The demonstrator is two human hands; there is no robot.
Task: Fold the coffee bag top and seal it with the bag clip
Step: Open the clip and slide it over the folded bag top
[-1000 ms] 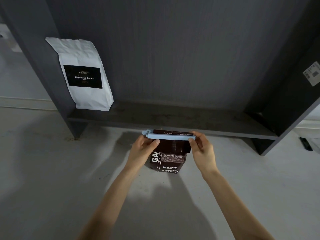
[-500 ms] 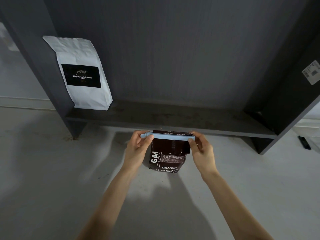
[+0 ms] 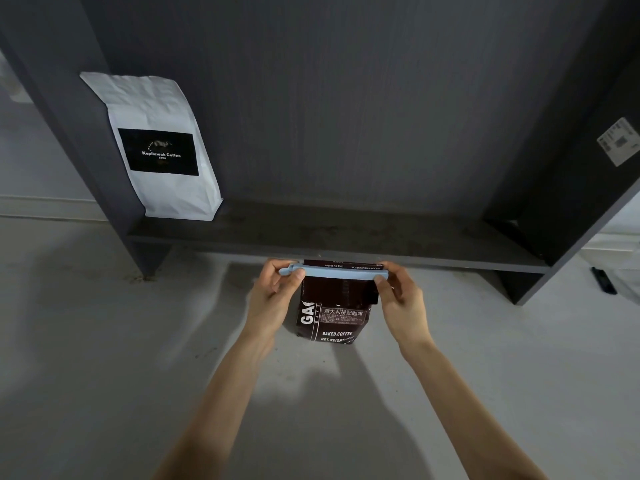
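Little has changed: I see left hand [image 3: 273, 299] and right hand [image 3: 401, 299] still pinching the long pale-blue plastic bag clip [image 3: 334, 273] across the dark brown foil coffee bag [image 3: 332, 317], its top folded.

bag clip [image 3: 334, 273]: your thumbs cover both ends, so you cannot tell whether it is latched.
dark coffee bag [image 3: 332, 313]: your left hand [image 3: 272, 301] hides its left edge, cutting the big white lettering short; your right hand [image 3: 403, 304] covers its upper right corner. The small print under the Chinese line is too fine to read.
white coffee bag [image 3: 156, 147]: the emblem above its name is too small to make out.
shelf unit [image 3: 346, 237]: its top runs past the frame.
sticker [image 3: 620, 145]: print illegible.
dark object [image 3: 603, 280]: too small to identify.
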